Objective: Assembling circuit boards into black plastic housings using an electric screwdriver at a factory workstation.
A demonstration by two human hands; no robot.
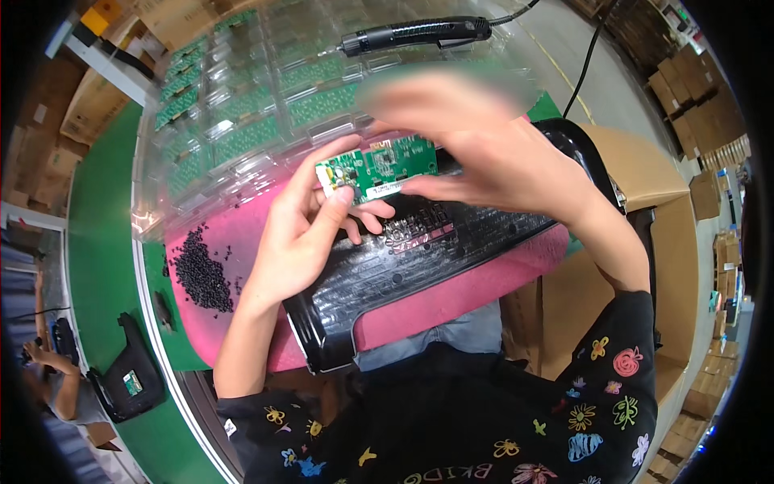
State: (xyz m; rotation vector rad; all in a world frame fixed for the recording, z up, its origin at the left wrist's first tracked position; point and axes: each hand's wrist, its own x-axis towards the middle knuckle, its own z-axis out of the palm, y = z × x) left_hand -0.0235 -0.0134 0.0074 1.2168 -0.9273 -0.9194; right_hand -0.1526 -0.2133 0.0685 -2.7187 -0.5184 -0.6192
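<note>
A green circuit board [395, 165] with small parts and a white strip along its lower edge is held up over a black plastic housing [419, 278]. My left hand [302, 230] grips the board's left end, thumb on its face and fingers behind. Around the right end curves my right hand [500, 157], thumb at the lower edge and fingers over the top; those fingertips are partly smeared. Below the board, the long glossy housing lies on a pink mat [451, 294], showing an opening with a row of slots near its middle.
Clear plastic trays [242, 105] of green boards stand behind the mat, with a black electric screwdriver [415, 36] above them. Small black screws [201, 270] are heaped at left. An open cardboard box [597, 323] stands at right. Another person's hand [36, 351] shows far left.
</note>
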